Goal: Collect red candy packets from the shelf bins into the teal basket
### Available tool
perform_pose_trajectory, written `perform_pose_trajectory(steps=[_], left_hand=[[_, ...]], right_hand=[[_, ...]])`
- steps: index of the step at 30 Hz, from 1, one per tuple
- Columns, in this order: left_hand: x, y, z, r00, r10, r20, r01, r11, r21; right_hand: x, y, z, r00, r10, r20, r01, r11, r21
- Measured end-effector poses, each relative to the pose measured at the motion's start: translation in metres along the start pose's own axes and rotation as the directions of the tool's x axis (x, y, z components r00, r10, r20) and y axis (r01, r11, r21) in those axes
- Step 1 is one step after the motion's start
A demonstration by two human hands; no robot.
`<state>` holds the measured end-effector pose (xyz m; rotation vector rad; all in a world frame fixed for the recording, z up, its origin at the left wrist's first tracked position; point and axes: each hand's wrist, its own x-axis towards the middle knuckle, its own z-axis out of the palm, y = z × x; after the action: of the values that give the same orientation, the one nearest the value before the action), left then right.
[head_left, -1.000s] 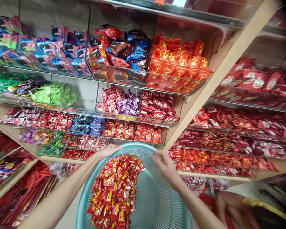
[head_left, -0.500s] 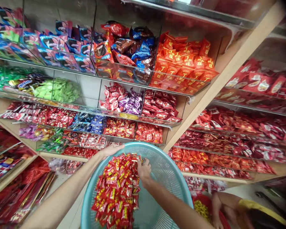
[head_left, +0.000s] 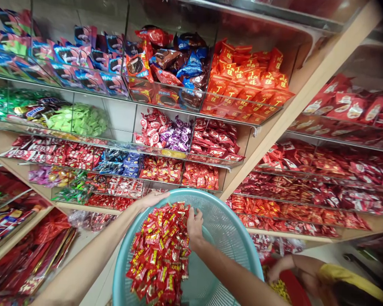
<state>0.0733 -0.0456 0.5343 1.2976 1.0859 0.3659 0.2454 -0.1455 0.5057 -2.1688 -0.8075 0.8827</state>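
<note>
A teal plastic basket (head_left: 239, 238) with mesh sides fills the lower middle of the view. Heaped along its left side are red-wrapped candies (head_left: 159, 250) with yellow lettering. My left hand (head_left: 153, 199) grips the basket's far left rim; some of its fingers are hidden behind the edge. Inside the basket, my right hand (head_left: 195, 224) is against the right edge of the candy heap, its fingers apart and slightly bent. I see no candy held in it. To the right of the heap, the basket's floor shows bare.
Shelves with clear dividers (head_left: 126, 51) hold many wrapped sweets ahead and to the right. At lower right, another person's hand (head_left: 279, 270) reaches into a red container (head_left: 295, 284) of yellow pieces. Red packaging (head_left: 35, 255) lies at lower left.
My right hand has moved slightly down, and the candy at its fingertips is no longer seen there. The basket appears slightly farther right. The other person's hand has moved over the yellow pieces.
</note>
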Motion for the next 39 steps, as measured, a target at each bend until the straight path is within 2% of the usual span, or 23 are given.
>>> perform_pose_trajectory(steps=[10, 14, 16, 17, 18, 19, 20, 21, 22, 23, 26, 28, 32, 35, 38, 39], left_hand=[[-0.001, 0.004, 0.001, 1.000, -0.020, -0.006, 0.020, 0.999, -0.035], [0.000, -0.005, -0.006, 0.999, -0.042, -0.007, 0.041, 0.996, -0.078], [-0.001, -0.009, -0.011, 0.999, -0.045, -0.015, 0.044, 0.996, -0.081], [-0.001, -0.010, -0.013, 0.999, -0.042, -0.025, 0.040, 0.996, -0.081], [-0.002, -0.011, -0.014, 0.998, -0.045, -0.037, 0.042, 0.996, -0.081], [-0.002, -0.011, -0.015, 0.998, -0.049, -0.048, 0.045, 0.995, -0.085], [-0.003, -0.010, -0.015, 0.997, -0.059, -0.056, 0.053, 0.994, -0.099], [-0.003, -0.009, -0.015, 0.996, -0.068, -0.063, 0.061, 0.992, -0.108], [-0.003, -0.008, -0.013, 0.995, -0.076, -0.071, 0.068, 0.992, -0.109], [-0.003, -0.008, -0.011, 0.994, -0.081, -0.073, 0.073, 0.992, -0.106], [-0.005, -0.006, -0.005, 0.995, -0.070, -0.068, 0.063, 0.994, -0.089], [-0.007, -0.008, -0.004, 0.996, -0.062, -0.067, 0.057, 0.996, -0.072], [-0.011, -0.010, -0.022, 0.990, -0.127, -0.056, 0.126, 0.992, -0.028], [-0.005, -0.001, -0.041, 0.983, -0.181, -0.035, 0.183, 0.980, 0.074], [0.012, 0.013, -0.044, 0.994, -0.100, -0.042, 0.108, 0.961, 0.253], [0.019, 0.016, -0.041, 0.998, -0.065, 0.013, 0.059, 0.962, 0.265]], right_hand=[[-0.011, -0.010, 0.014, 0.977, -0.062, 0.205, 0.106, 0.972, -0.208], [-0.020, -0.013, -0.005, 0.971, -0.045, 0.236, 0.090, 0.979, -0.181], [-0.022, -0.011, -0.029, 0.954, -0.190, 0.233, 0.225, 0.965, -0.133], [-0.022, -0.008, -0.043, 0.926, -0.313, 0.209, 0.342, 0.932, -0.121], [-0.019, -0.006, -0.060, 0.873, -0.457, 0.171, 0.480, 0.867, -0.132], [-0.014, -0.004, -0.076, 0.788, -0.605, 0.116, 0.616, 0.768, -0.176], [-0.006, -0.002, -0.092, 0.704, -0.709, 0.042, 0.693, 0.671, -0.264], [0.004, -0.001, -0.106, 0.653, -0.757, -0.036, 0.696, 0.618, -0.366], [0.014, -0.001, -0.117, 0.647, -0.759, -0.075, 0.657, 0.605, -0.449], [0.026, -0.002, -0.124, 0.685, -0.725, -0.073, 0.602, 0.618, -0.506], [0.053, -0.009, -0.126, 0.863, -0.500, 0.078, 0.447, 0.680, -0.582], [0.061, -0.012, -0.115, 0.911, -0.394, 0.124, 0.382, 0.689, -0.616], [0.060, -0.015, -0.091, 0.894, -0.436, 0.101, 0.388, 0.644, -0.660], [0.056, -0.020, -0.077, 0.872, -0.475, 0.118, 0.429, 0.625, -0.652], [0.054, -0.031, -0.063, 0.845, -0.514, 0.144, 0.475, 0.600, -0.643], [0.053, -0.034, -0.058, 0.837, -0.524, 0.156, 0.489, 0.590, -0.643]])
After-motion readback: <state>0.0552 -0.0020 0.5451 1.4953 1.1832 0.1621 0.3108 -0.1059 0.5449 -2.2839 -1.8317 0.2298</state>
